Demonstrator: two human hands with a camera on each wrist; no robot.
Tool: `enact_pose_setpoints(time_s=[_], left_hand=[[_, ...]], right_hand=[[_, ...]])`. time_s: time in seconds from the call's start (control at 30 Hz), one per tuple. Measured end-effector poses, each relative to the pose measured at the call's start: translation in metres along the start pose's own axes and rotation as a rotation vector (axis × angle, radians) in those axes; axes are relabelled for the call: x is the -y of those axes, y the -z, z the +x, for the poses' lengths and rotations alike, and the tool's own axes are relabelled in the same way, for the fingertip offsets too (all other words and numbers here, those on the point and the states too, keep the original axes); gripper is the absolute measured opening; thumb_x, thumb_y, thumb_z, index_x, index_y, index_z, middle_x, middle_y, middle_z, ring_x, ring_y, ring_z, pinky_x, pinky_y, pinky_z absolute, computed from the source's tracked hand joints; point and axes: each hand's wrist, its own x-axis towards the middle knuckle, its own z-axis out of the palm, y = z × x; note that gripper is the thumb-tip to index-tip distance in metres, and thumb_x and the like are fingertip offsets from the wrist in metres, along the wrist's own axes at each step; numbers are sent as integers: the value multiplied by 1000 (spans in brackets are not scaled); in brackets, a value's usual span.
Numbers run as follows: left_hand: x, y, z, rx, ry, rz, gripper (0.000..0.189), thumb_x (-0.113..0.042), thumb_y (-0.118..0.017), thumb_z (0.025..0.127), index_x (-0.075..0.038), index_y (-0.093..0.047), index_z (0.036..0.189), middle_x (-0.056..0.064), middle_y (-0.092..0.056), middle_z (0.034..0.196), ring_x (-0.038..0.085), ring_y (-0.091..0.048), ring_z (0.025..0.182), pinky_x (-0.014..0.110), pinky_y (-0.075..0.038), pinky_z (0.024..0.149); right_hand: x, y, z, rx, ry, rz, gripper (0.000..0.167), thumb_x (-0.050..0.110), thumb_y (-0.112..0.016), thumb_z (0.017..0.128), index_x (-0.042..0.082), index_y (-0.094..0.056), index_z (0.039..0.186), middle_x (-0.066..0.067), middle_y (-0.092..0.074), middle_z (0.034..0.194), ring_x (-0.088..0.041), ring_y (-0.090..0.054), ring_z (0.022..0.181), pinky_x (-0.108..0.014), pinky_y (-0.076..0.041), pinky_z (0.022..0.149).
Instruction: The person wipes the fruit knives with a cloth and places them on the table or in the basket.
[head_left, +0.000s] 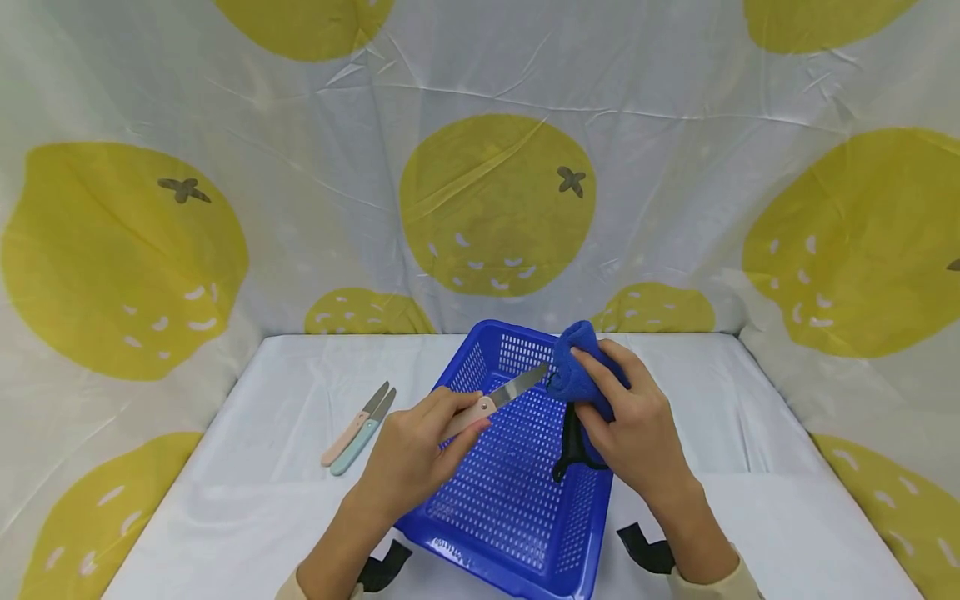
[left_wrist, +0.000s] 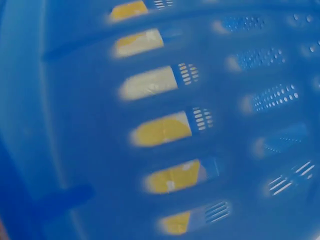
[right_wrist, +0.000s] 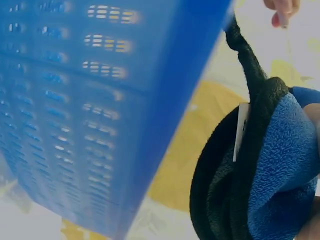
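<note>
In the head view my left hand (head_left: 420, 450) grips a paring knife (head_left: 517, 388) by its pink handle. Its blade points up and right, the tip close to a blue cloth (head_left: 581, 367). The cloth is bunched up in my right hand (head_left: 637, 417), between thumb and fingers. Black edging (head_left: 572, 446) hangs from it. Seen from the right wrist, the cloth (right_wrist: 285, 155) has a fuzzy blue face, a black border and a white label. Both hands are above a blue plastic basket (head_left: 487, 500). The left wrist view shows only the basket's slotted wall (left_wrist: 90, 125).
Left of the basket, two more knives lie side by side on the white-covered table (head_left: 255, 433), one pink-handled (head_left: 347, 437), one light-blue-handled (head_left: 356, 446). A lemon-print curtain (head_left: 660, 167) stands behind and at both sides. Black straps (head_left: 647, 550) show by the wrists.
</note>
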Motion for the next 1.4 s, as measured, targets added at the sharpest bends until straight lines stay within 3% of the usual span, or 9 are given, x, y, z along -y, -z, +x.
enact_pose_setpoints(time_s=[0.13, 0.23, 0.3, 0.4, 0.47, 0.67, 0.83, 1.07, 1.4], left_hand=[[1, -2, 2, -22, 13, -3, 28, -25, -72, 98, -7, -69, 119, 5, -75, 104, 12, -73, 80, 21, -61, 70], [0, -4, 4, -40, 29, -11, 30, -25, -74, 97, -8, -68, 121, 5, -75, 104, 13, -73, 81, 22, -61, 70], [0, -4, 5, -45, 35, -19, 31, -23, -76, 95, -8, -67, 122, 5, -75, 105, 13, -73, 82, 23, -62, 71], [-1, -4, 5, -46, 26, -18, 33, -19, -79, 92, -8, -67, 120, 6, -76, 105, 14, -75, 83, 24, -62, 71], [-1, -5, 4, -44, 13, -11, 33, -16, -81, 88, -7, -68, 117, 6, -76, 104, 14, -75, 82, 23, -62, 72], [0, -5, 2, -40, -33, 41, 34, -10, -85, 82, -6, -69, 113, 4, -75, 100, 12, -73, 76, 19, -59, 65], [1, -4, 1, -36, -65, 25, 30, -9, -83, 84, -6, -69, 110, 5, -74, 100, 12, -73, 73, 17, -58, 63], [3, -2, 1, -45, -67, -17, 23, -14, -79, 90, -7, -68, 108, 5, -75, 103, 13, -74, 77, 18, -59, 65], [2, -3, 0, -65, -56, -49, 24, -15, -81, 89, -5, -68, 107, 6, -75, 98, 14, -75, 76, 16, -58, 65]], right_hand=[[13, 0, 0, -40, 64, 21, 37, 25, -66, 97, 13, -70, 132, -20, -62, 133, -37, -64, 120, -39, -54, 105], [25, -3, 0, -23, 127, 36, 37, 31, -62, 101, 13, -71, 131, -18, -64, 131, -36, -64, 119, -46, -58, 98], [32, -6, 0, 9, 159, 49, 38, 26, -68, 96, 14, -70, 132, -16, -64, 131, -33, -63, 120, -41, -57, 100], [40, -12, -1, 46, 196, 69, 53, 15, -77, 82, 16, -69, 134, -13, -64, 131, -31, -63, 119, -44, -57, 99], [44, -14, -2, 74, 208, 75, 55, 14, -78, 82, 17, -68, 136, -11, -64, 132, -30, -63, 118, -46, -57, 97], [49, -16, -5, 140, 184, 51, 57, 15, -80, 83, 22, -67, 138, -7, -64, 134, -29, -63, 115, -49, -58, 94], [51, -18, -5, 137, 178, 22, 59, 14, -82, 80, 22, -68, 137, -7, -64, 133, -30, -62, 114, -51, -58, 93], [49, -20, -4, 125, 171, 0, 60, 14, -84, 78, 20, -69, 136, -9, -64, 133, -33, -62, 114, -53, -57, 94], [39, -15, -1, 119, 123, -14, 56, 12, -80, 81, 18, -68, 136, -12, -63, 136, -34, -61, 119, -54, -55, 98]])
